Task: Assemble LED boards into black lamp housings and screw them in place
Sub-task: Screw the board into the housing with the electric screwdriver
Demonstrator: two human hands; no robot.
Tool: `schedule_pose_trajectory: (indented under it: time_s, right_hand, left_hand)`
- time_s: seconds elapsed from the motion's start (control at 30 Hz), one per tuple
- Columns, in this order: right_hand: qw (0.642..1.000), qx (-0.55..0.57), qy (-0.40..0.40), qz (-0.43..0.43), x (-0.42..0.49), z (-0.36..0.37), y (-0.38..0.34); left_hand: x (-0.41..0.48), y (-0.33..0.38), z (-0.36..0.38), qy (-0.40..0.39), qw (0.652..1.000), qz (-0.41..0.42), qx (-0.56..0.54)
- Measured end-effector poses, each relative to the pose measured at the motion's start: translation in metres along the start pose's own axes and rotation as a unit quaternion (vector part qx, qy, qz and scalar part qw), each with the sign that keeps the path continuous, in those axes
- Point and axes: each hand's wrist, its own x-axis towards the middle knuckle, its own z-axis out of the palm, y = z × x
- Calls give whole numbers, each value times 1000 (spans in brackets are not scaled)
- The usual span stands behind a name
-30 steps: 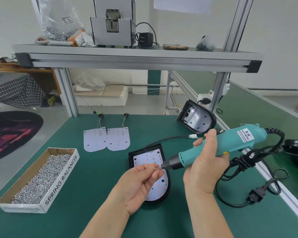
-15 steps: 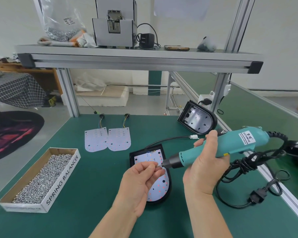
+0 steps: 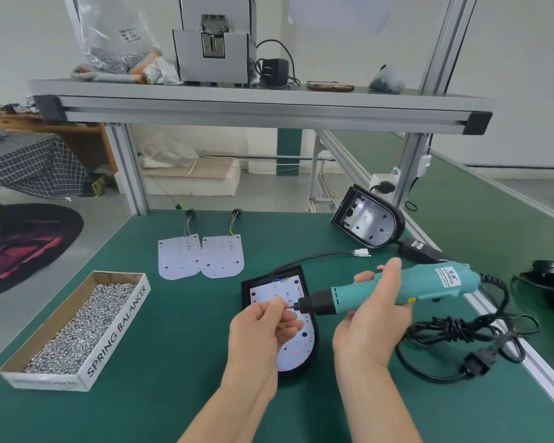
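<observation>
Left hand (image 3: pixel 263 330): nearest in, thumb and forefinger pinched on a tiny screw (image 3: pixel 289 304), barely visible, right at the bit tip; other fingers loosely curled.
Right hand (image 3: pixel 371 324): just beside, wrapped tight round the barrel of the teal electric screwdriver (image 3: pixel 397 289), thumb over the top.
Screwdriver: almost level, black nose pointing left, above the housing.
Lamp housing (image 3: pixel 247 289): black, flat on the green mat (image 3: pixel 173 314), open side up, under both hands.
LED board (image 3: pixel 279 290): seated inside that housing, white with red and orange dots.
Power cord (image 3: pixel 454 330): black, bundled on the mat right of the right hand, plug lying loose.
Screw box (image 3: pixel 119 327): cardboard tray on the left, heaped with silver screws, "SPRING BALANCER" on its side.
Loose boards (image 3: pixel 179 257): two, side by side, farther back, wires at their far ends.
Second housing (image 3: pixel 368 223): no board in it, propped tilted at the far right.
Shelf (image 3: pixel 253 103): aluminium, overhead at the back, carrying a grey machine, a bag and a black adapter.
</observation>
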Motion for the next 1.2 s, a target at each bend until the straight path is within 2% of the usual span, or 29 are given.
schedule_pose_trajectory:
  time_s: [0.13, 0.27, 0.37, 0.43, 0.5, 0.57, 0.7, 0.9, 1.2]
  right_hand:
    - [1000, 2, -7, -11, 1, 2, -1]
    - [1000, 17, -19, -9, 5, 2, -5]
    - [999, 9, -33, -21, 7, 1, -5]
    - [998, -6, -43, -44, 6, -1, -2]
    - [995, -34, -61, -69, 2, -1, 0]
    - [990, -65, -87, -90, -1, 0, 5]
    - [973, -104, -146, -145, -6, 2, 16]
    - [942, -166, -182, -225, -1, 3, 17]
    - [924, -206, -212, -244, 1, 3, 21]
  left_hand:
    - [-3, -1, 0, -13, 999, -4, -41]
    - [2, 0, -10, -24, 1000, 11, -4]
    - [27, 4, -34, 65, 988, 58, 131]
    - [44, 5, -54, 112, 955, 64, 266]
    - [53, 4, -64, 85, 919, 41, 382]
    - [60, 1, -62, 34, 897, 23, 440]
    - [72, -2, -45, -16, 892, -17, 452]
    - [79, -2, -44, -67, 912, -75, 398]
    - [81, -8, -45, -65, 929, -81, 356]
